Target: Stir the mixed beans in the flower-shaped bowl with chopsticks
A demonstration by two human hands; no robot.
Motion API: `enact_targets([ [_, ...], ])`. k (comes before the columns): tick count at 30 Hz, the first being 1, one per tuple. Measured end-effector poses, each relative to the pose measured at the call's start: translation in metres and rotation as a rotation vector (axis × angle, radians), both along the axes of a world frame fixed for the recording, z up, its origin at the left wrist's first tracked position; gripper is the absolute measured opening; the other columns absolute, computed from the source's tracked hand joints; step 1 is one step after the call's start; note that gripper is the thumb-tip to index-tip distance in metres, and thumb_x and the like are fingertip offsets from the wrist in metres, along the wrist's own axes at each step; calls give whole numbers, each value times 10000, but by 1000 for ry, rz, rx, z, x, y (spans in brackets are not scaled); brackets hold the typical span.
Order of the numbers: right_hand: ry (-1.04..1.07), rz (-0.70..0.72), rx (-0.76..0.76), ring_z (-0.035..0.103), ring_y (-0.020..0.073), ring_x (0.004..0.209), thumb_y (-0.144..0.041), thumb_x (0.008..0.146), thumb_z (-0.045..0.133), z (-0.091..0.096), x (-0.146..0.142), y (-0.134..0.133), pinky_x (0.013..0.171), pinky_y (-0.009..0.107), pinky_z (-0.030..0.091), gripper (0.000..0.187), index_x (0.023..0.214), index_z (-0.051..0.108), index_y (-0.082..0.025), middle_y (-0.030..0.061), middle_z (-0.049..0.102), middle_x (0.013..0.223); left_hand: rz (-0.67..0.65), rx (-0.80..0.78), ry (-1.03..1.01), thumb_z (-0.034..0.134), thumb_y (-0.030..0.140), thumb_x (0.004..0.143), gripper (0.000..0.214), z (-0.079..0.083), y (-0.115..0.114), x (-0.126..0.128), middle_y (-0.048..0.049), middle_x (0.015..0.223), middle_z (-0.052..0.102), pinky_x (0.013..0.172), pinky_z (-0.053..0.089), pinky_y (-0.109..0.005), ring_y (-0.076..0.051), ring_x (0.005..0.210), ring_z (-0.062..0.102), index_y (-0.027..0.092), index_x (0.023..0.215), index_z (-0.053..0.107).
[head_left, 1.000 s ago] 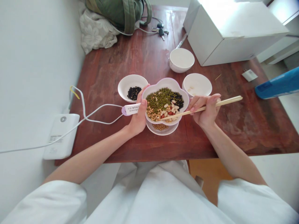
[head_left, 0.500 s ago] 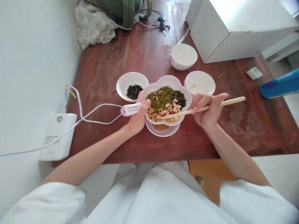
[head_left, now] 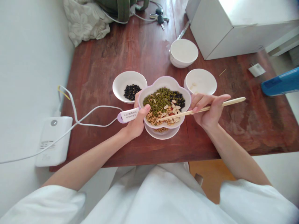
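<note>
My left hand (head_left: 137,122) is closed on the side and labelled handle of a white flower-shaped bowl (head_left: 163,82) with a purple rim, its thumb over the edge. Mung beans (head_left: 161,97), black beans, soybeans and peanuts lie mixed inside. Between the fingers of my right hand (head_left: 207,109) is a pair of chopsticks (head_left: 230,102), their tips among the soybeans near the bowl's front. My right fingers are at the bowl's right rim. Underneath, partly hidden, stands a white bowl (head_left: 162,135) of soybeans. Another white bowl (head_left: 118,85) holding black beans (head_left: 132,92) stands at the left.
To the right stands a white bowl (head_left: 203,80) with a few pale bits, and behind it another white bowl (head_left: 184,51). A large white box (head_left: 217,34), keys (head_left: 160,19), a bag (head_left: 123,9), a power bank (head_left: 54,140) with a cable, and a plug adapter (head_left: 256,70) surround them.
The flower-shaped bowl has shifted slightly left and towards me, with its handle dipping. The chopstick tips have moved a little left among the soybeans. The view has also shifted slightly.
</note>
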State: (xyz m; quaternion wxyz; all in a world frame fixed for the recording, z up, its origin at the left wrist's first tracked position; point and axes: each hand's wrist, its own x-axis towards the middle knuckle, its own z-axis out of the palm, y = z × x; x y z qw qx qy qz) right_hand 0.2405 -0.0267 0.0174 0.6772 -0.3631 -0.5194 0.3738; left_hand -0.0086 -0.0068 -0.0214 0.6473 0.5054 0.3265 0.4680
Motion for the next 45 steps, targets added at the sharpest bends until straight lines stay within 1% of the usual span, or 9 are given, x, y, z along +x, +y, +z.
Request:
enact_targets([
  [5,18,28,18,540,174,455,-722,1070,496,-2,2,0,537,384,443,735,556,757,-267,44,605,488,33,12,15,621,596,1030,590,5,-1,2,-60,1380,759,1313,430,-503,-300,1485,602,306,1535,525],
  [11,10,12,-35,550,194,480,-777,1034,507,-1,1,0,532,391,471,722,566,776,-297,54,600,492,74,82,104,599,618,1034,530,17,-1,4,-65,1318,784,1340,397,-479,-286,1498,586,309,1464,618],
  [17,-8,31,-62,602,193,498,-815,1011,505,0,3,2,514,359,493,763,554,772,-266,61,616,491,82,69,109,551,625,1056,553,12,1,3,-67,1370,764,1331,403,-475,-269,1511,565,309,1509,562],
  [23,-50,23,-13,591,177,486,-803,1016,509,0,5,2,552,351,526,762,543,749,-255,51,594,481,94,79,99,502,663,1072,524,9,1,5,-69,1326,778,1328,397,-458,-267,1503,565,286,1406,645],
  [27,-53,28,-31,594,179,492,-811,1011,507,1,5,1,533,347,516,768,532,746,-260,54,595,484,88,81,96,496,642,1084,518,8,0,4,-68,1323,780,1334,388,-466,-266,1478,589,287,1438,625],
  [30,-34,52,-12,597,181,487,-774,1029,520,1,5,1,510,348,500,729,572,781,-270,53,609,490,86,92,94,469,656,1089,535,7,-1,3,-69,1334,775,1344,372,-473,-268,1463,603,298,1461,609],
  [35,-19,71,-18,618,193,497,-775,1023,529,1,4,1,492,355,500,710,592,789,-275,57,639,507,80,113,74,483,680,1078,577,10,-2,5,-83,1359,757,1320,397,-474,-274,1433,620,294,1496,581],
  [38,-24,65,-14,615,191,480,-784,1019,528,3,3,1,488,357,497,714,586,785,-278,54,644,497,77,90,71,484,682,1076,564,13,-2,6,-79,1344,755,1299,421,-465,-272,1423,620,298,1474,593],
  [45,-10,81,1,613,186,492,-757,1029,542,2,4,0,483,347,479,692,609,799,-271,54,650,515,83,120,73,467,663,1091,515,14,-2,6,-72,1282,770,1280,434,-440,-263,1439,594,295,1413,629],
])
